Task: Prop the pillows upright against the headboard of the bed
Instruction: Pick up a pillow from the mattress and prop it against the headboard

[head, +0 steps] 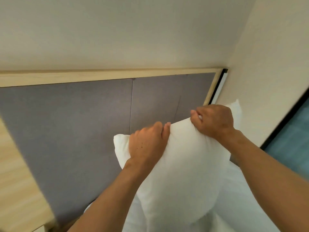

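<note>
A white pillow [182,166] hangs upright in front of the grey padded headboard [70,131], lifted off the bed. My left hand [147,144] grips its top edge near the left corner. My right hand [214,121] pinches the top edge further right, fingers closed on the fabric. A second white pillow [236,108] peeks out behind my right hand, against the headboard's right end. The lower part of the held pillow bulges over the white bedding [240,203].
A light wooden frame [100,76] runs along the headboard's top. A wooden panel [18,181] stands at the left. The cream wall [267,64] closes the right side, with a dark-framed blue surface [291,143] at the far right.
</note>
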